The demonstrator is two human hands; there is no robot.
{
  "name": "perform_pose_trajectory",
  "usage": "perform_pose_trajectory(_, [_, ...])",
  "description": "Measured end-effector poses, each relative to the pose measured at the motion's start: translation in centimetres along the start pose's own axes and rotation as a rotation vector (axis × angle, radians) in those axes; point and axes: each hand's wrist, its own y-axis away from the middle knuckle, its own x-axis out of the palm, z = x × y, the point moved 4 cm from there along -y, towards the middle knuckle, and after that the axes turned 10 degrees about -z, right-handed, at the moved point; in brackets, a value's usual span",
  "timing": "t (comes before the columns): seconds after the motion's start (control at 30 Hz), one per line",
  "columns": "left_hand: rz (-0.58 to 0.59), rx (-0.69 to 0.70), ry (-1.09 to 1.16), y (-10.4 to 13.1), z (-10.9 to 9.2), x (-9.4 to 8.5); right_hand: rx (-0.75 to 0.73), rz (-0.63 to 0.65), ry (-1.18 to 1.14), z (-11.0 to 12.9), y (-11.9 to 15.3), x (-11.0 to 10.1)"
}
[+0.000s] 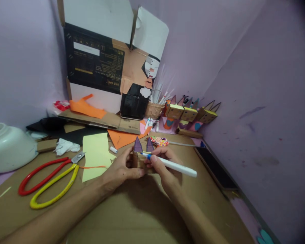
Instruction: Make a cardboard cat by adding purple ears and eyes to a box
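In the middle of the head view is a small brown cardboard box with two purple pointed ears standing up from its top. My left hand is closed around the box's left side, thumb along the lower edge. A white marker with a blue tip end lies in the closed fingers of my right hand. The marker's tip is at the top of the box, just below the ears; whether it touches cannot be made out. Some right-hand fingers also rest by the box's right side. A white marker cap lies behind my left hand.
Large scissors with red and yellow handles lie left, beside pale yellow paper. A white bowl stands far left. Behind are an opened carton, a basket and several eared box figures. A dark phone-like slab lies right.
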Motion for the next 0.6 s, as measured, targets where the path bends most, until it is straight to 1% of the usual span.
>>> perform_pose_trajectory(0.07, [-0.011,-0.004,0.005,0.02,-0.21,0.08,0.004,-0.006,-0.048,0.24,-0.09,0.03])
perform_pose_trajectory(0.17, [-0.018,-0.017,0.027,0.01,-0.38,0.16,-0.027,-0.032,-0.073,0.70,-0.14,-0.09])
perform_pose_trajectory(0.27, [0.010,-0.015,0.070,0.03,-0.46,0.25,-0.085,-0.055,-0.060,0.96,0.00,-0.28])
perform_pose_trajectory(0.37, [0.029,-0.013,0.086,0.06,-0.43,0.26,-0.101,-0.040,-0.046,0.82,0.27,-0.27])
perform_pose_trajectory(0.5, [-0.001,-0.012,0.077,-0.03,-0.45,0.13,-0.093,-0.045,0.048,0.46,0.49,-0.20])
perform_pose_trajectory(0.6, [-0.002,-0.015,0.065,-0.21,-0.41,0.06,-0.121,-0.067,0.125,0.38,0.50,-0.28])
